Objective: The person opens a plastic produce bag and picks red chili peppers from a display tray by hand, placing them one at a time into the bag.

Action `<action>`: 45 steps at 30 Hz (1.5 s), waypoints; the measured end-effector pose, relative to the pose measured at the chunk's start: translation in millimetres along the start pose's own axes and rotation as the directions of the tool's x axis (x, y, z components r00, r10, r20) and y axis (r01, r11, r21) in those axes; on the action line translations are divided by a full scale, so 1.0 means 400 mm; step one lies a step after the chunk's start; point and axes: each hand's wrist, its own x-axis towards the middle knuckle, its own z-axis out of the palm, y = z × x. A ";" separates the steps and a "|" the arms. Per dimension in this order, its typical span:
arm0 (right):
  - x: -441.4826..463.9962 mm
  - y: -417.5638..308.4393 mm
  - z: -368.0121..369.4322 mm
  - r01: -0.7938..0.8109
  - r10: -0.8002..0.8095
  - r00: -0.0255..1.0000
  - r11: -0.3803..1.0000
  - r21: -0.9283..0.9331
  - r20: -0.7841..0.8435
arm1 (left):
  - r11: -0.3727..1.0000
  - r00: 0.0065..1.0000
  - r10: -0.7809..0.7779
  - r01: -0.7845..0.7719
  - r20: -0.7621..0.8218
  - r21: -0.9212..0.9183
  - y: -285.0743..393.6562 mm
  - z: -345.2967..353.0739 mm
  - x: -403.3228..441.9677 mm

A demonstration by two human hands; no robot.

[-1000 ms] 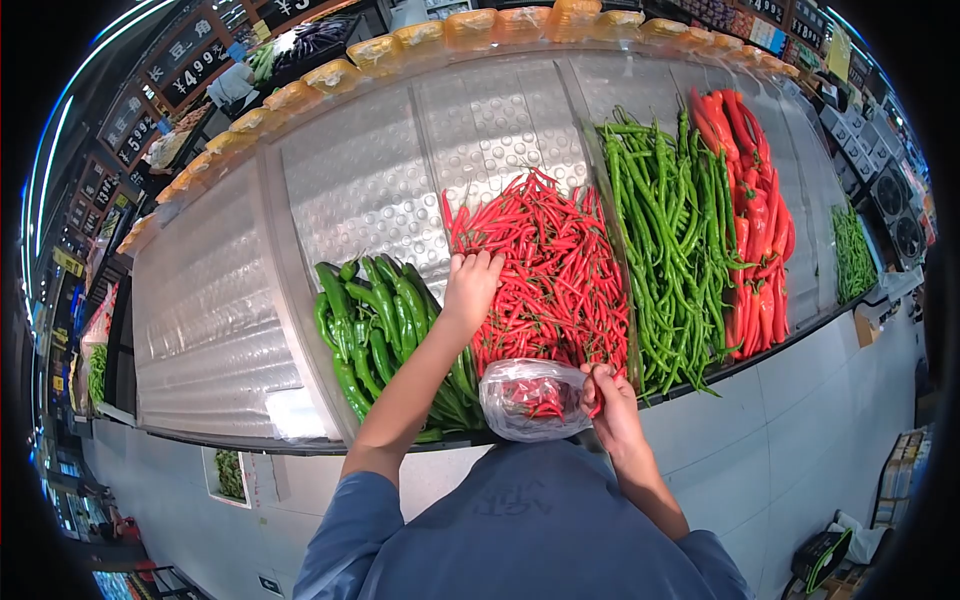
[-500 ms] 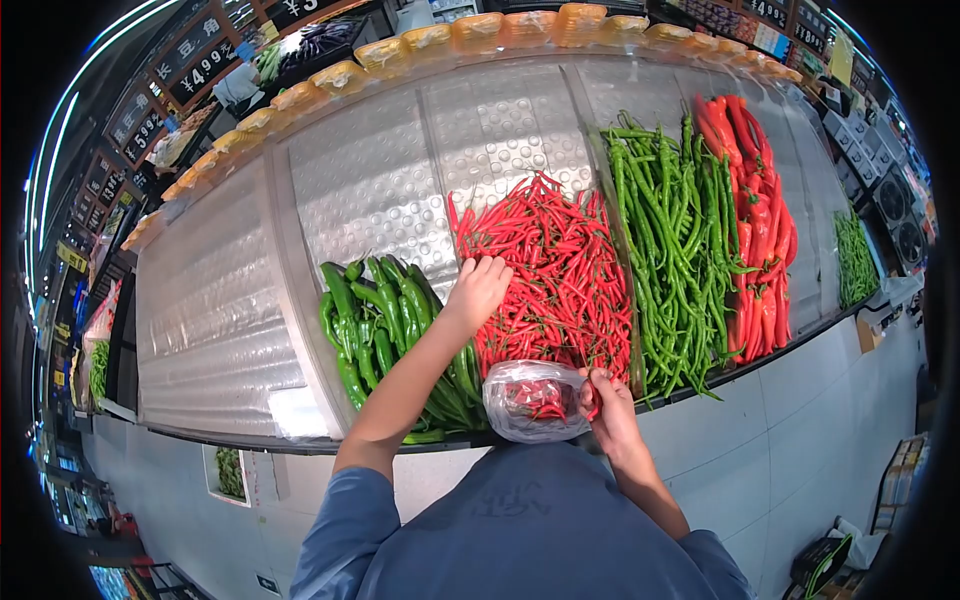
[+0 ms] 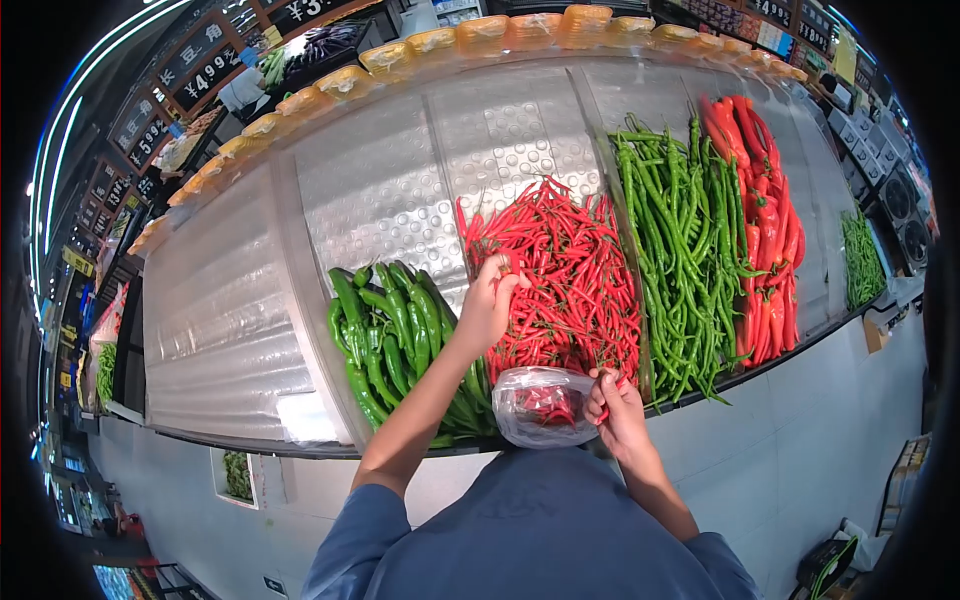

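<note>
Red chilies (image 3: 554, 405) in bag (image 3: 528, 429); left hand (image 3: 494, 292) pinching chili (image 3: 514, 263); right hand (image 3: 617, 408) curled round chili beside bag.

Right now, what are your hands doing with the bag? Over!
Left hand over red chilies, fingers curled. Right hand gripping bag. Bag's mouth open, nothing blocking it.

Disp. stand (image 3: 225, 300), L-R: grn. peppers (image 3: 407, 328), sm. red chilies (image 3: 572, 270), long grn. chilies (image 3: 682, 250), lg. red peppers (image 3: 768, 232)
</note>
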 end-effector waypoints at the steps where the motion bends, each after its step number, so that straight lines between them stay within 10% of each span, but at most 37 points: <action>1: 0.001 -0.005 0.004 -0.019 0.018 0.999 1.000 0.022 0.039 | 0.973 0.996 -0.086 0.087 0.014 -0.215 0.035 0.006 -0.010; 4: 0.015 -0.007 0.033 0.070 -0.070 0.997 0.998 0.008 0.038 | 0.502 0.909 -0.339 0.392 0.242 -0.771 0.116 0.052 -0.078; 8: 0.016 -0.090 0.082 0.060 -0.092 0.984 0.977 0.204 0.150 | 0.315 0.844 -0.262 0.534 0.469 -0.785 0.161 0.095 -0.187; 12: 0.019 -0.139 0.123 0.147 -0.137 0.978 0.988 -0.053 0.155 | 0.634 0.842 -0.363 0.537 0.399 -0.557 0.221 0.115 -0.241; 16: 0.017 -0.140 0.161 0.228 -0.152 0.962 0.907 -0.354 0.228 | 0.885 0.943 -0.148 0.262 0.299 -0.386 0.205 0.131 -0.270; 25: 0.029 -0.124 0.152 0.222 -0.274 0.961 0.843 -0.491 -0.036 | 0.643 0.842 -0.488 0.524 0.230 -0.558 0.183 0.093 -0.301; 29: 0.039 -0.111 0.148 0.235 -0.248 0.963 0.964 -0.126 -0.102 | 0.401 0.858 -0.509 0.305 0.067 -0.864 0.154 0.106 -0.300; 33: 0.016 -0.079 0.149 0.037 -0.032 0.999 0.986 0.162 -0.036 | 0.494 0.912 -0.408 0.263 0.046 -0.829 0.169 0.138 -0.309; 37: -0.005 -0.018 0.165 -0.039 0.036 0.998 0.998 0.058 0.056 | 0.646 0.917 -0.394 0.329 0.068 -0.689 0.181 0.158 -0.304; 45: 0.007 -0.048 0.107 -0.038 0.041 0.999 0.989 -0.140 0.020 | 0.201 0.817 -0.470 0.468 0.335 -0.860 0.163 0.082 -0.292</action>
